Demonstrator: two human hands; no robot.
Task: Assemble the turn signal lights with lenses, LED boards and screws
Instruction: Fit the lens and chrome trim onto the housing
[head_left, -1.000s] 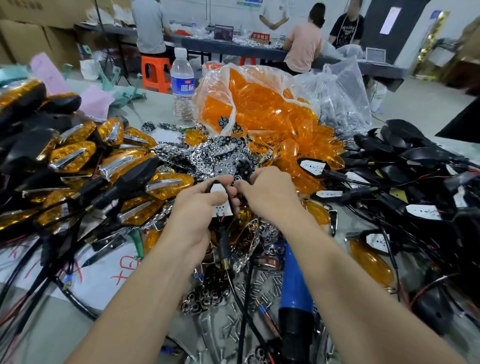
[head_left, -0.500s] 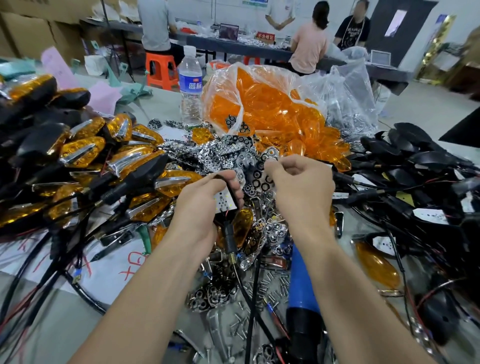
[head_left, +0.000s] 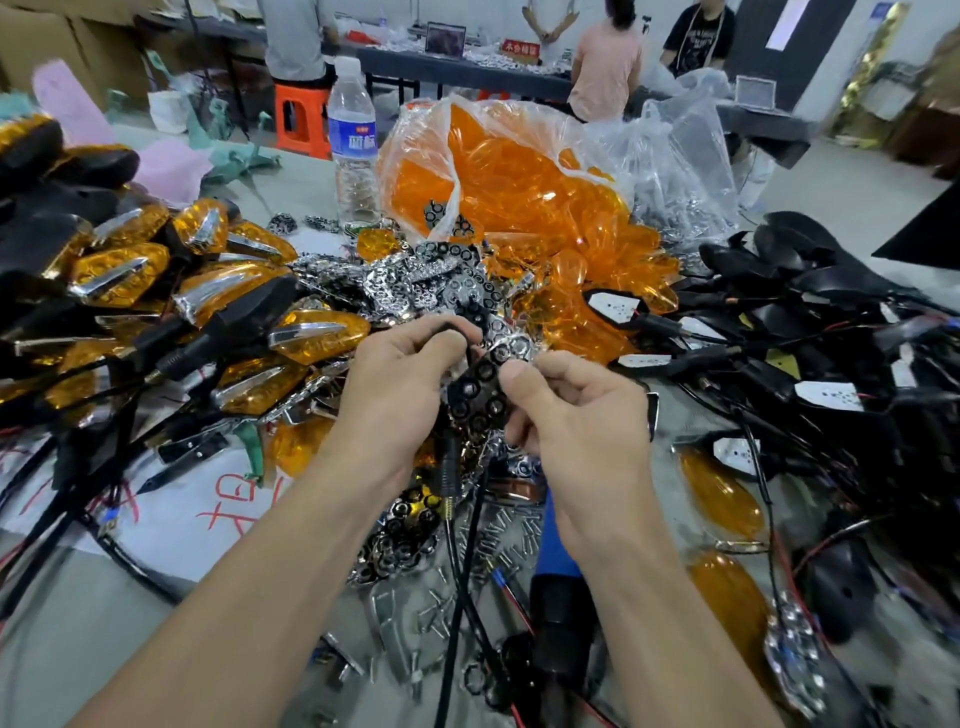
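Reflector (head_left: 480, 392), black plastic with at least five round chrome-lined sockets showing, sits at the centre of the head view between both hands, raised over the parts heap. The right hand (head_left: 576, 415) pinches it between thumb and curled fingers. The left hand (head_left: 395, 384) is curled round a black lamp body that it mostly hides; the lamp's stalk (head_left: 448, 467) hangs below the palm, trailing wire.

Loose screws (head_left: 431, 613) lie on the table beneath, beside one blue-handled driver (head_left: 558, 540). A white sheet (head_left: 208, 514) at the left carries red handwriting, too partial to read.

Behind the hands, one clear bag (head_left: 519, 171) spills amber lenses. To the left are piled finished lamps (head_left: 119, 270), amber with chrome trim; to the right, black housings (head_left: 615, 306), at least four showing white LED boards.

One water bottle (head_left: 353, 145) has a blue label with white characters, blurred. Four people stand or sit at the far table, where a red sign (head_left: 520, 48) bears small yellow characters.
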